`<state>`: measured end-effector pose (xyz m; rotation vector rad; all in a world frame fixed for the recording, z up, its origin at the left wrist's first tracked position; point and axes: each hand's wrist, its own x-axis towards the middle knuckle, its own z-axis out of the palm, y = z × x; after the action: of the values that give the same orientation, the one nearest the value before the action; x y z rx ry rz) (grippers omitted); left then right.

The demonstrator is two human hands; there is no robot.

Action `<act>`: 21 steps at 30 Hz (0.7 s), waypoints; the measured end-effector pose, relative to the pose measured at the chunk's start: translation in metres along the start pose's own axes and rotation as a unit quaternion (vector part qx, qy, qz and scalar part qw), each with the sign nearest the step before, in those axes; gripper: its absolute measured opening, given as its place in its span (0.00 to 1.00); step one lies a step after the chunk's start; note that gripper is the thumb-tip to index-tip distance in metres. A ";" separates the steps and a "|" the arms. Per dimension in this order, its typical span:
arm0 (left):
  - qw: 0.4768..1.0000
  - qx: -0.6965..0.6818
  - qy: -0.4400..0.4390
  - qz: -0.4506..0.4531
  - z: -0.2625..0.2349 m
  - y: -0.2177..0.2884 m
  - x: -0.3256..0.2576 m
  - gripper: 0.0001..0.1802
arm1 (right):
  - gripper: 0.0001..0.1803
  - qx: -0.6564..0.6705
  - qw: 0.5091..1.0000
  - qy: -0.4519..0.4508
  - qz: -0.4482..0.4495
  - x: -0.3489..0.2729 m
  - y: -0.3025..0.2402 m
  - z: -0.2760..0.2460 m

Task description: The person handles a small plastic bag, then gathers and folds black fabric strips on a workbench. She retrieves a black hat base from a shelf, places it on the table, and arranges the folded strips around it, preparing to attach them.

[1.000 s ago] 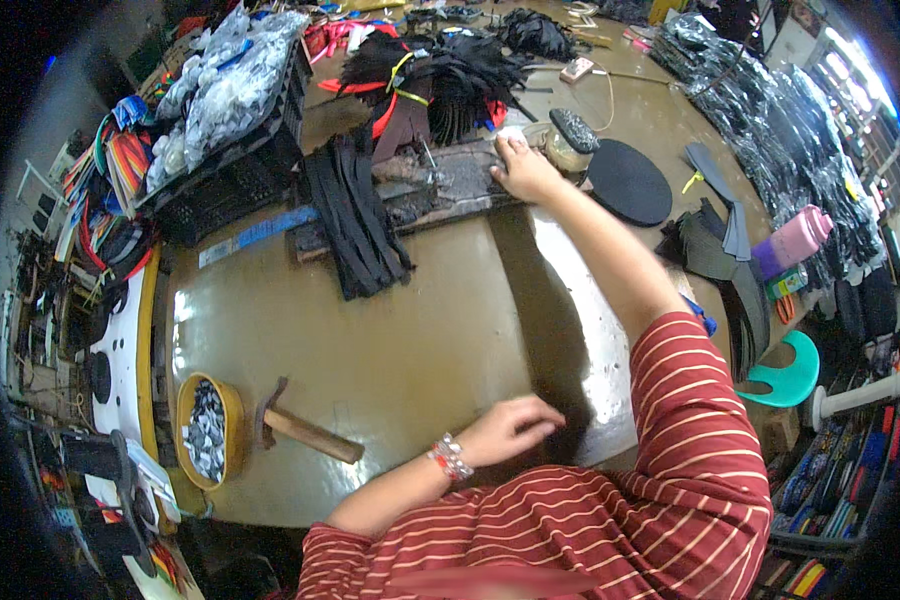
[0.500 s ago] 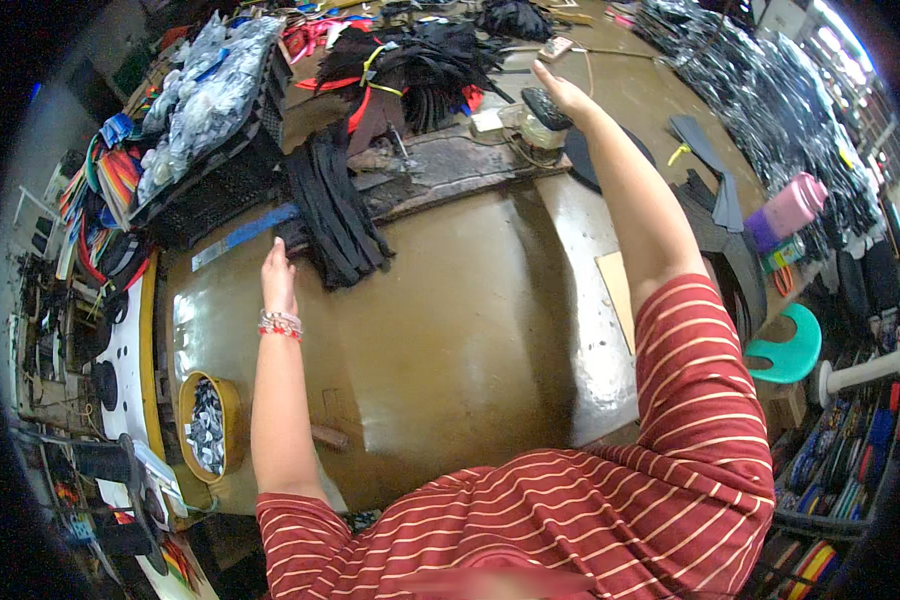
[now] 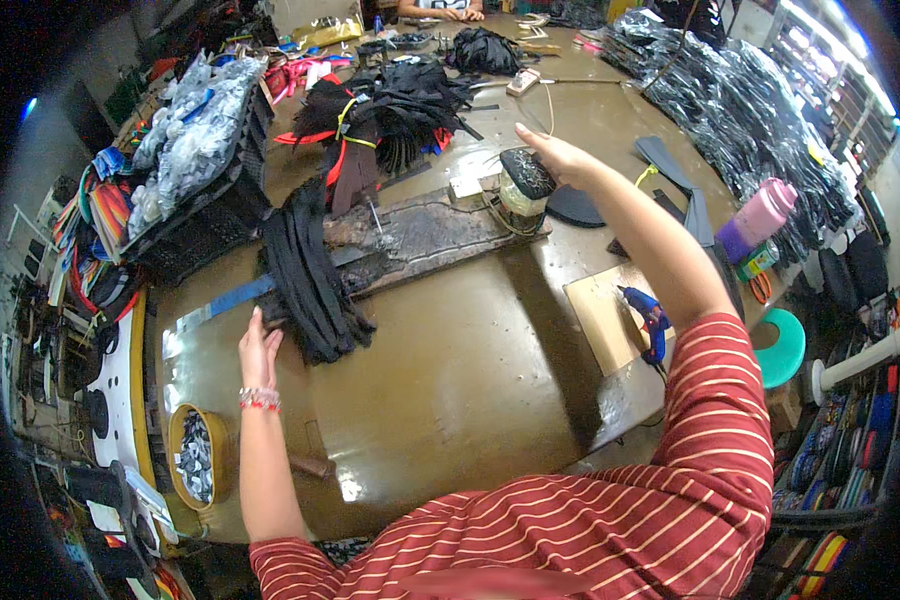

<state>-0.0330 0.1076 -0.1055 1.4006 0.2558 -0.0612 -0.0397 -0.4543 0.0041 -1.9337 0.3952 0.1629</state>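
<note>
My left hand (image 3: 259, 352), its fingers stretched out, is at the near-left side of a bundle of black fabric strips (image 3: 310, 275). Whether the fingertips touch the strips I cannot tell. The strips drape over the near edge of a dark, worn board (image 3: 430, 235) with a metal pin (image 3: 376, 218) standing on it. Over at the right end of that board, my right hand (image 3: 562, 162) reaches out with straight fingers and nothing visible in it. Just beside and below it sits a clear jar-like container with a black top (image 3: 526, 180); contact is unclear.
A blue glue gun (image 3: 654, 325) lies on a tan sheet (image 3: 600, 318) at right. Tied black strips (image 3: 400, 110) lie farther back. Around stand a black crate (image 3: 205, 220), yellow tub (image 3: 178, 450), pink-purple bottle (image 3: 760, 220) and wrapped black goods (image 3: 710, 110). A co-worker's hands (image 3: 457, 14) show at the far edge.
The view has shifted, so the board and strips sit lower in the picture. The glue gun and the co-worker's hands have come into sight. Both my hands remain outstretched and appear lower.
</note>
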 end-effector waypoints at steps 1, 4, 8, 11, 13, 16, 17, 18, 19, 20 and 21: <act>1.000 -0.011 0.011 -0.004 -0.002 0.001 -0.005 0.28 | 0.57 -0.020 0.998 0.019 0.051 -0.002 0.001 -0.021; 0.999 -0.039 -0.008 0.007 0.000 0.004 -0.013 0.20 | 0.54 -0.366 0.928 0.018 0.059 0.000 0.017 -0.086; 0.999 -0.032 0.021 0.006 0.005 0.007 -0.015 0.15 | 0.59 -0.392 0.894 0.137 0.165 0.024 0.086 -0.110; 0.999 -0.025 0.045 0.005 0.003 0.006 -0.015 0.14 | 0.59 -0.373 0.893 0.173 0.182 0.058 0.117 -0.104; 0.999 -0.024 0.033 0.005 -0.002 0.002 -0.014 0.14 | 0.54 -0.392 0.865 0.243 0.198 0.064 0.128 -0.105; 0.998 -0.051 0.003 0.020 -0.009 -0.006 -0.010 0.15 | 0.47 -0.329 0.873 0.292 0.209 0.047 0.118 -0.119; 0.998 -0.061 0.001 0.015 -0.011 -0.007 -0.009 0.16 | 0.41 -0.266 0.899 0.293 0.187 0.034 0.107 -0.125; 0.997 -0.071 0.007 0.009 -0.011 -0.009 -0.008 0.16 | 0.36 -0.203 0.912 0.308 0.179 0.015 0.093 -0.131; 0.995 -0.101 0.013 0.011 -0.011 -0.009 -0.010 0.17 | 0.26 -0.154 0.931 0.320 0.080 -0.004 0.078 -0.129; 0.991 -0.130 0.025 0.010 -0.008 -0.008 -0.013 0.18 | 0.23 -0.153 0.935 0.319 0.020 -0.025 0.057 -0.128; 0.986 -0.160 0.049 0.011 -0.004 -0.005 -0.019 0.20 | 0.22 -0.187 0.907 0.372 -0.065 -0.045 0.036 -0.119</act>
<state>-0.0527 0.1091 -0.1069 1.0883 0.3165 0.0653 -0.1027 -0.5667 0.0325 -2.3487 0.7733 -0.6552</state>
